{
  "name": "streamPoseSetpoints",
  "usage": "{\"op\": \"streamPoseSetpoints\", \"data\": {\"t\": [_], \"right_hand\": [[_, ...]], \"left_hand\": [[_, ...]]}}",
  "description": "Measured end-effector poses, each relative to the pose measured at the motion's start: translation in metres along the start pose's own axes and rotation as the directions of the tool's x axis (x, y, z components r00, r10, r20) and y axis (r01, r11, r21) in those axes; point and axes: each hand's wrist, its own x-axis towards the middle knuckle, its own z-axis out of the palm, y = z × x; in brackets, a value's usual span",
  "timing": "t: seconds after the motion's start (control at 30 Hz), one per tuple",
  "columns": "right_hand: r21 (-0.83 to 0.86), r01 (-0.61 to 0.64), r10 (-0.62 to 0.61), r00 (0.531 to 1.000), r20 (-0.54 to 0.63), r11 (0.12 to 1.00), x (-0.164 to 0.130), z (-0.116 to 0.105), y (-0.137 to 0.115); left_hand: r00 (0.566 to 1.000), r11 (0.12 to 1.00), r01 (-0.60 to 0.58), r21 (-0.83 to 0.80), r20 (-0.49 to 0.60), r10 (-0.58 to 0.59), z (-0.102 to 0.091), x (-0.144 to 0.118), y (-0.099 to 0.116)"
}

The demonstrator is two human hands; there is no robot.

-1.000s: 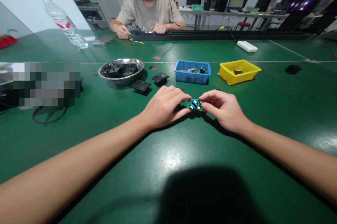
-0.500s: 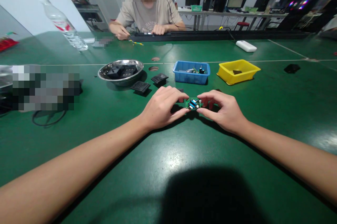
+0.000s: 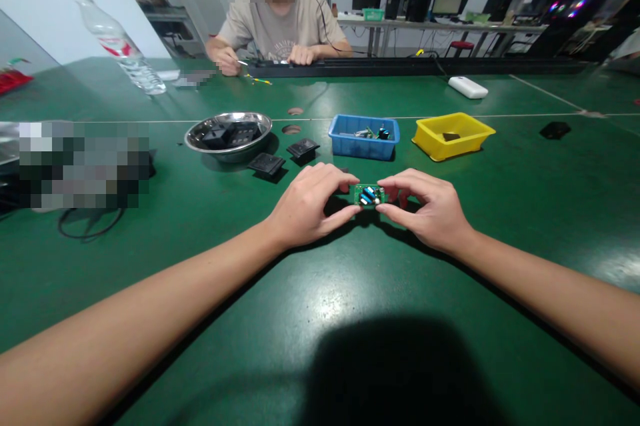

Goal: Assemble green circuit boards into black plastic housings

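Note:
Between my two hands is a small green circuit board (image 3: 369, 195) with blue and black components on its face. My left hand (image 3: 316, 203) pinches its left edge between thumb and fingers. At the opposite edge, my right hand (image 3: 425, 206) grips it the same way. The board is held just above the green table (image 3: 320, 346), its component side facing me. Beyond my hands stands a blue bin (image 3: 364, 146) with small electronic parts in it. Two black plastic housings (image 3: 267, 165) lie past my left hand.
A steel bowl (image 3: 229, 154) holds black plastic parts. To the right are a yellow bin (image 3: 453, 139) with a dark piece inside and a black part (image 3: 555, 130). A water bottle (image 3: 120, 46) stands far left. Across the table a person (image 3: 287, 26) handles something small.
The board has shifted very slightly, staying in the same two-handed grip. Across the table, the other person's hand on the left has moved a little.

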Motion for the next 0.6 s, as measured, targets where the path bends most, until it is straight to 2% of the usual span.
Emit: {"op": "streamPoseSetpoints", "data": {"t": [0.37,0.6], "right_hand": [[0.015,0.036,-0.036,0.999,0.000,0.999,-0.001,0.001,0.003],[-0.024,0.042,-0.040,0.997,0.070,0.999,0.000,0.007,-0.002]], "left_hand": [[0.996,0.998,-0.064,-0.003,-0.056,0.064,0.001,0.001,0.000],[0.988,0.989,-0.088,-0.123,-0.134,0.071,0.003,0.002,0.014]]}}
